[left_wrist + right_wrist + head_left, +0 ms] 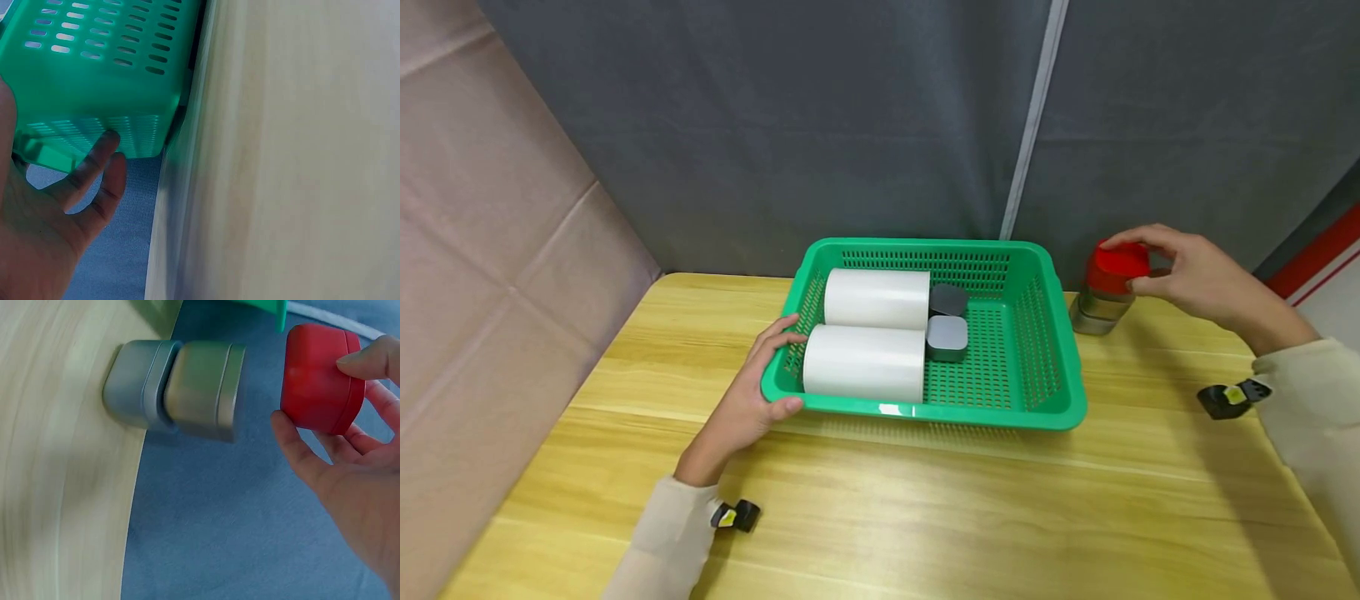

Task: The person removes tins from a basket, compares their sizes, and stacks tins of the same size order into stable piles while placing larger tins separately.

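Observation:
My right hand [1187,271] pinches a small red rounded-square canister [319,381] with a lid seam, thumb on one side and fingertips on the other. In the right wrist view it is apart from two similar canisters stacked on the table: a bronze one [203,390] on top of a grey one [134,381]. On the left, my left hand [748,400] grips the front-left corner of a green plastic basket [925,412], fingers over the left rim and thumb at the front. In the left wrist view, two fingers [103,194] lie against its slotted outer wall.
Inside the basket, two white rolls [865,362] lie on the left, beside a dark canister [948,300] and a light grey-topped one [947,335]. The wooden table [880,508] ends at a grey curtain [820,125] behind. A pale draped wall [490,275] borders the left.

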A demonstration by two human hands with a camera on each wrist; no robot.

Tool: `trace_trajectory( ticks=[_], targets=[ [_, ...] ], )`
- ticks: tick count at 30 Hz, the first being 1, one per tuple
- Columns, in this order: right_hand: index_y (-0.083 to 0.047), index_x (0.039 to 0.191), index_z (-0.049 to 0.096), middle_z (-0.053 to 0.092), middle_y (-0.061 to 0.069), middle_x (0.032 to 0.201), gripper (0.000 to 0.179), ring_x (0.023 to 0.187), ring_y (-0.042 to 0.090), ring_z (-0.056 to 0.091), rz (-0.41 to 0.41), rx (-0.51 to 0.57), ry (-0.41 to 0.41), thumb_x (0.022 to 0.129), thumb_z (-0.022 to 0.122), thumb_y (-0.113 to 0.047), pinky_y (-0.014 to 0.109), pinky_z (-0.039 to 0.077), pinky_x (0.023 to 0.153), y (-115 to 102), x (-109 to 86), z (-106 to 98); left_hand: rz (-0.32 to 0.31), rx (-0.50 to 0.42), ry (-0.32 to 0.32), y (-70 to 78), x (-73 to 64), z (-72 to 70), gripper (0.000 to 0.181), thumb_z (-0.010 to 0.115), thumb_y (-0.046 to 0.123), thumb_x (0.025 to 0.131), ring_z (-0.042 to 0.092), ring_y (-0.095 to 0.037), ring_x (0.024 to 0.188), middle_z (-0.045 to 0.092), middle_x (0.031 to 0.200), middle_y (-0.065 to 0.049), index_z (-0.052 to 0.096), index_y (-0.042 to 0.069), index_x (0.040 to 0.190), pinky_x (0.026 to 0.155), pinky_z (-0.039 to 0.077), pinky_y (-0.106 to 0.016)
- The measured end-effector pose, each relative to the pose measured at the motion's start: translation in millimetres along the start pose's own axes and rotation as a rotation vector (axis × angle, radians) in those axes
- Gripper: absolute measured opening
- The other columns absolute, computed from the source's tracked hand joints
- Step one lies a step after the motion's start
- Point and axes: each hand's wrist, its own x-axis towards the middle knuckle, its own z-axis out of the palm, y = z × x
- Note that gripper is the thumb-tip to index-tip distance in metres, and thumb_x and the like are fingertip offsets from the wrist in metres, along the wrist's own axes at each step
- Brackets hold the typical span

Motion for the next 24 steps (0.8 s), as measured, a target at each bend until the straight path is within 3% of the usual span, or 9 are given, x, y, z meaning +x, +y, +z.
trace_trajectory(
  ticks=[9,24],
  targets=[
    [-0.015,0.147,0.055,0.048,0.006,0.141,0.047,0.111,0.018,0.042,0.034,-0.013,-0.044,0.1,0.062,-0.007,0.02,0.044,0.074,12,2.3,-1,-0.001,-0.001,0.003,0.7,-0.4,0.4,0.089,0.072,0.079,0.081,0.013,-0.037,0.162,0.024,0.172,0.002,0.051,0.022,0.147,0.12,0.016,-0.075],
    [-0.016,0.146,0.055,0.05,-0.006,0.132,0.046,0.101,0.012,0.048,0.048,0.041,-0.047,0.101,0.06,-0.007,0.025,0.046,0.069,21,2.3,1,-0.002,0.004,0.004,1.4,0.0,0.9,0.091,0.07,0.081,0.081,0.014,-0.037,0.161,0.024,0.172,0.001,0.051,0.021,0.146,0.12,0.017,-0.075]
  ],
)
